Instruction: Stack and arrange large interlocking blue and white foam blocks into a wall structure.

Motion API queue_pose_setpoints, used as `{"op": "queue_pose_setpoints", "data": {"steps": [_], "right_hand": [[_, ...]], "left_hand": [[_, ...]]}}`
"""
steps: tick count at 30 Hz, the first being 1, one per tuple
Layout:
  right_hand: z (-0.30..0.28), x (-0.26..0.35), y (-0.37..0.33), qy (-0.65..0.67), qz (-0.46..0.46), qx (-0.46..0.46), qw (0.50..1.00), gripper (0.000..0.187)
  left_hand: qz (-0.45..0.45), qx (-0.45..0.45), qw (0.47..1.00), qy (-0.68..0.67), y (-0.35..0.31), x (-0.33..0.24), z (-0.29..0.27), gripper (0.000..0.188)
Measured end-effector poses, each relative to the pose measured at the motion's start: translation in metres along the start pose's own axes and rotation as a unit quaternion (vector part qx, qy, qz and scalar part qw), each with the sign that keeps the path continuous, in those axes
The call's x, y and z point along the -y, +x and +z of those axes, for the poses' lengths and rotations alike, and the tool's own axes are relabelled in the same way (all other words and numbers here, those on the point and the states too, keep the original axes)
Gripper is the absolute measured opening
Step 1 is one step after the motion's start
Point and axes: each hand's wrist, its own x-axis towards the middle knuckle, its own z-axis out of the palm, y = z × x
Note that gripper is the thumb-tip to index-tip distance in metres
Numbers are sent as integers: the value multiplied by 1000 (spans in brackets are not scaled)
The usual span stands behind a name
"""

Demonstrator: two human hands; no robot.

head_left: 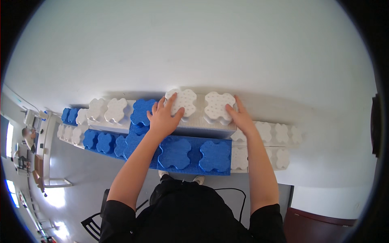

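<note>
A large white building block (200,117) with two clover-shaped, dimpled studs is between my hands, against the pale wall. My left hand (164,119) grips its left stud, thumb and fingers spread around the edge. On the right end, my right hand (242,117) has its thumb on the other stud and its fingers along the side. Just left of the white block stands a blue stud (142,112), close to my left fingers. Nearer to me, a blue block (194,156) with wide studs forms the front row. The underside of the white block is hidden.
More white blocks (117,110) and blue blocks (97,139) continue in rows to the left; white blocks (279,135) run on to the right. A black chair (95,220) and a cable (243,198) are by my legs. A person (29,137) is far left, near a table (48,154).
</note>
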Motion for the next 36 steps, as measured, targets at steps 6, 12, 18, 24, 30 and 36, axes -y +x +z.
{"op": "queue_pose_setpoints", "data": {"steps": [6, 12, 18, 24, 30, 36], "right_hand": [[9, 6, -18, 313, 10, 114, 943, 84], [-4, 10, -19, 332, 28, 159, 929, 83], [-25, 24, -18, 186, 32, 182, 965, 85], [1, 5, -12, 235, 9, 188, 954, 82], [4, 54, -20, -103, -82, 6, 991, 71], [27, 60, -21, -181, -190, -31, 964, 57]], "left_hand": [[-50, 27, 998, -27, -5, -7, -7, 69], [107, -134, 977, 130, 26, -13, 12, 65], [160, 56, 981, 93, 56, -27, 8, 55], [110, 27, 983, 143, 41, -36, 19, 54], [130, 10, 984, 119, 36, -29, 14, 53], [153, -36, 984, 83, 35, -27, 19, 50]]}}
